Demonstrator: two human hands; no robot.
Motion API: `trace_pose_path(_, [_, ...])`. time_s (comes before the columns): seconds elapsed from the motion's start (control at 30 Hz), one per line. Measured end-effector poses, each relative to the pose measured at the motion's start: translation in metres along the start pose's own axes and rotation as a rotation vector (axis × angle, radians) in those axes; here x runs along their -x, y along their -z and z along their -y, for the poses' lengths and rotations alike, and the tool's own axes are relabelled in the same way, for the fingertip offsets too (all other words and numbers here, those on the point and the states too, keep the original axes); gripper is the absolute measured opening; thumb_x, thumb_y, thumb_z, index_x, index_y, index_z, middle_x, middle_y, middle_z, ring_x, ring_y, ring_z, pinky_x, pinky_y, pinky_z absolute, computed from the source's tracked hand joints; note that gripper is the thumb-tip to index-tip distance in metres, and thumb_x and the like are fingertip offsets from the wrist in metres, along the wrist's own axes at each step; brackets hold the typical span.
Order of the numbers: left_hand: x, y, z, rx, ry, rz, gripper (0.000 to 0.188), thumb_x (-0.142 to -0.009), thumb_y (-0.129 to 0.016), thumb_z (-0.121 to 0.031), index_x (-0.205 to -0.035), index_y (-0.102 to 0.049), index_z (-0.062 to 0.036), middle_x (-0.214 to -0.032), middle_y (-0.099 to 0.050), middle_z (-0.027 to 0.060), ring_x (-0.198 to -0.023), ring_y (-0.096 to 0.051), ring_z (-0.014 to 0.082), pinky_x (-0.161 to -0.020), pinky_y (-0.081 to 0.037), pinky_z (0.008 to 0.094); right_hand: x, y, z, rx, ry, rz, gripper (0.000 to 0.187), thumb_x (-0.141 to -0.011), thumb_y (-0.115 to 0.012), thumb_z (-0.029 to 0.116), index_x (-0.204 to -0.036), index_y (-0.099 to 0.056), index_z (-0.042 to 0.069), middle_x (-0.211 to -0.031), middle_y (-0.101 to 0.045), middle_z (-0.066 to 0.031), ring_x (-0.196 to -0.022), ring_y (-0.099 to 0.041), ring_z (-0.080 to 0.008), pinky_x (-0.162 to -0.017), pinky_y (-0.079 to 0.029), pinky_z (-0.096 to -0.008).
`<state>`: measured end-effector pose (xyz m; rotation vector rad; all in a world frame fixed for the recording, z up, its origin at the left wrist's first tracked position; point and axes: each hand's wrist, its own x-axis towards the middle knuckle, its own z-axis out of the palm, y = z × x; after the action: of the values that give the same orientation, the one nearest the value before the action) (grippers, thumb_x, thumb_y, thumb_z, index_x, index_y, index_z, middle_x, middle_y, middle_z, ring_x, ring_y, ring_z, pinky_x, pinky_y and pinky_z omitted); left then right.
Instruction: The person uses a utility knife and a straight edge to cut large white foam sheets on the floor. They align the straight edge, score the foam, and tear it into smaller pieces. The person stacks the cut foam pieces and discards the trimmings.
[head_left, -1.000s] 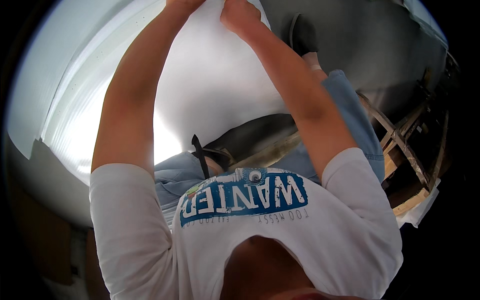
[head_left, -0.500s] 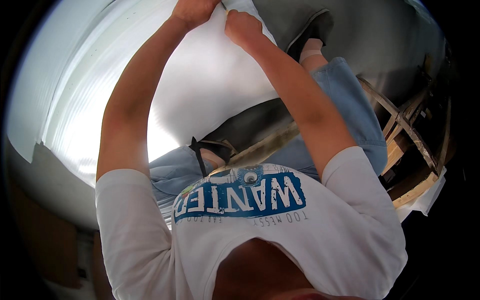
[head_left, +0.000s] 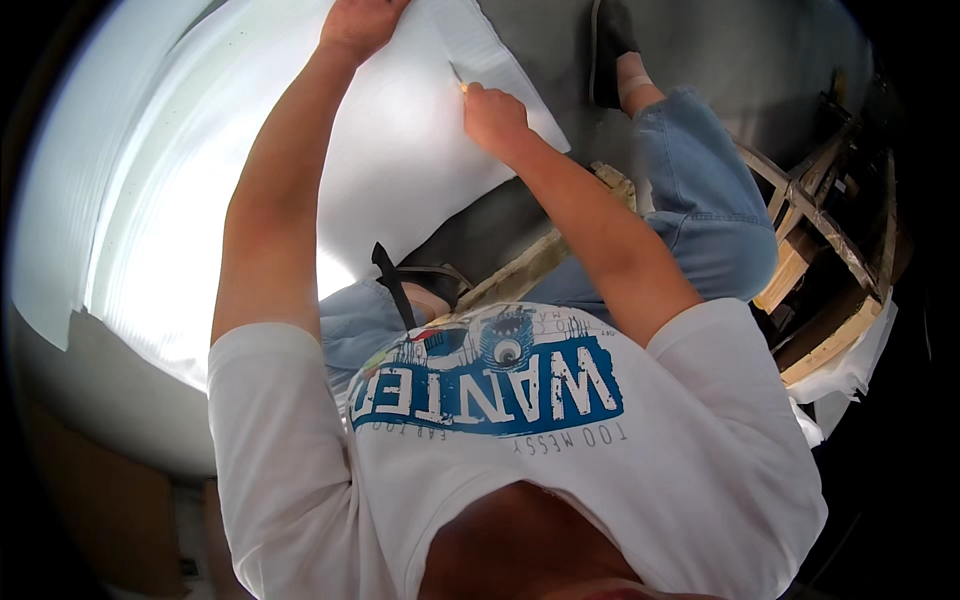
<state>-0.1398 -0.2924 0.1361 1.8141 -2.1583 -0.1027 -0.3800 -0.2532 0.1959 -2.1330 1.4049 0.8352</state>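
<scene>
A large white sheet (head_left: pixel 410 150), smooth like foam, spreads over the floor in front of me and runs off to the left. In my right hand (head_left: pixel 497 118) is a small knife (head_left: pixel 457 76). Its thin dark blade points away from me over the sheet, and a bit of yellowish handle shows by the fingers. The fist is closed around the handle, near the sheet's right edge. My left hand (head_left: pixel 362 25) is over the sheet at the top of the view. Its fingers are mostly cut off by the picture edge.
A rough wooden strip (head_left: pixel 525 262) lies between my legs, beside the sheet. Near my left knee a narrow black piece (head_left: pixel 388 275) sticks up. At the right stands a wooden frame (head_left: pixel 825 235) with white plastic (head_left: pixel 850 355) by it. Grey floor (head_left: pixel 545 45) borders the sheet.
My right hand with the knife has come nearer to me, apart from the left hand. My left hand has shifted slightly left and up. My right leg has moved a little.
</scene>
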Motion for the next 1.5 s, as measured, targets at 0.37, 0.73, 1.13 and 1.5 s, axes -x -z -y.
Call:
trace_pose_path(0.37, [0.03, 0.015, -0.075, 0.196, -0.176, 0.075, 0.038, -0.088, -0.048, -0.016, -0.122, -0.06, -0.0067, -0.134, -0.054, 0.0051, -0.133, -0.04, 0.0265, -0.114, -0.025, 0.0499, 0.008, -0.006, -0.014, -0.023, 0.02, -0.122, 0.022, -0.094, -0.045, 0.021, -0.093, -0.056, 0.002, -0.079, -0.067, -0.0177, -0.073, -0.066, -0.0371, -0.064, -0.052, -0.0486])
trace_pose_path(0.73, [0.035, 0.005, -0.073, 0.184, -0.182, 0.157, 0.04, -0.087, -0.046, -0.015, -0.124, -0.059, -0.0068, -0.137, -0.051, 0.0055, -0.137, -0.035, 0.0268, -0.116, -0.021, 0.0513, 0.085, -0.056, -0.055, -0.013, -0.126, 0.086, 0.014, -0.088, -0.045, 0.013, -0.095, -0.053, 0.004, -0.09, -0.068, -0.0209, -0.085, -0.066, -0.041, -0.075, -0.051, -0.0526])
trace_pose_path(1.13, [0.077, -0.002, -0.141, 0.385, -0.351, 0.278, 0.041, -0.094, -0.043, -0.023, -0.129, -0.055, -0.0041, -0.143, -0.046, 0.0069, -0.14, -0.031, 0.0265, -0.116, -0.019, 0.0545, 0.095, -0.075, -0.068, -0.002, -0.104, 0.003, 0.017, -0.093, -0.045, 0.022, -0.094, -0.051, 0.006, -0.078, -0.067, -0.0197, -0.074, -0.065, -0.0423, -0.067, -0.051, -0.0545])
trace_pose_path(1.5, [0.08, -0.012, -0.138, 0.444, -0.335, 0.271, 0.044, -0.096, -0.038, -0.023, -0.133, -0.051, -0.0025, -0.143, -0.047, 0.0054, -0.139, -0.031, 0.0262, -0.117, -0.015, 0.0529, 0.128, -0.077, -0.066, 0.063, -0.289, 0.23, 0.017, -0.091, -0.045, 0.014, -0.1, -0.056, 0.004, -0.097, -0.068, -0.0205, -0.093, -0.066, -0.0397, -0.08, -0.052, -0.0494])
